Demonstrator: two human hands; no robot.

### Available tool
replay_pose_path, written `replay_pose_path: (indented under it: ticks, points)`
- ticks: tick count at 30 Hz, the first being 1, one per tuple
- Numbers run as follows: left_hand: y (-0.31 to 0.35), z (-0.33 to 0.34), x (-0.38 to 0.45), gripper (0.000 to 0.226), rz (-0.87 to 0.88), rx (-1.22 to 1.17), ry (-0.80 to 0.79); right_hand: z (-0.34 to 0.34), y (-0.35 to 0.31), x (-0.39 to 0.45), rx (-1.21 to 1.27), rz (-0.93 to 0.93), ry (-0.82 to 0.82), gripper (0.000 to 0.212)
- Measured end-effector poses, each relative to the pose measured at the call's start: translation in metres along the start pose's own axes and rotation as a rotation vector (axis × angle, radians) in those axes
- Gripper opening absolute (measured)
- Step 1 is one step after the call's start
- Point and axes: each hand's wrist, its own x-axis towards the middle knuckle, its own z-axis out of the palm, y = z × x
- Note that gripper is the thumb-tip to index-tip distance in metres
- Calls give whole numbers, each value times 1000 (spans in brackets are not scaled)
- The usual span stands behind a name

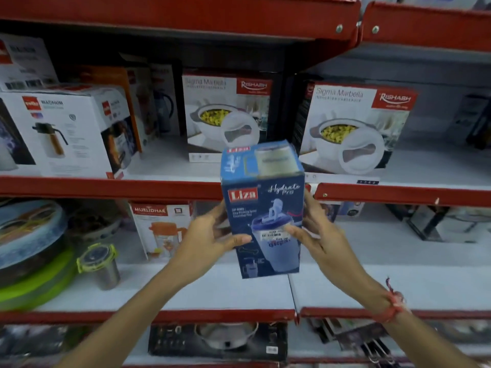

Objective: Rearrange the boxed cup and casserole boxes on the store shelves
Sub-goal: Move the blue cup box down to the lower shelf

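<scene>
A tall blue boxed cup (263, 205), marked Liza Hydrate Pro, is held upright in front of the red shelf edge (111, 187). My left hand (210, 239) grips its left side and my right hand (316, 235) grips its right side, thumbs on the front face. Behind it on the upper shelf stand two white casserole boxes: one (225, 112) at the centre, another (356, 128) to its right, closer to the shelf's front edge.
White flask boxes (66, 131) fill the upper shelf's left part. On the middle shelf stand a Murlidhar box (162, 227), a steel container with a green lid (102, 264) and stacked round trays (29, 251). A cookware box (220, 341) lies on the bottom shelf.
</scene>
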Motion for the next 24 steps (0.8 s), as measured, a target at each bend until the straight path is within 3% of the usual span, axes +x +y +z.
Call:
replay_pose_path:
  ticks: [8, 13, 24]
  points:
    - [-77, 47, 11, 69, -146, 99, -61, 15, 95, -19, -77, 219, -39, 64]
    - [-124, 74, 21, 62, -203, 198, -17, 31, 140, -23, -121, 287, -5, 63]
    - [-153, 100, 40, 69, -294, 198, -14, 37, 175, -6, -120, 376, 23, 59]
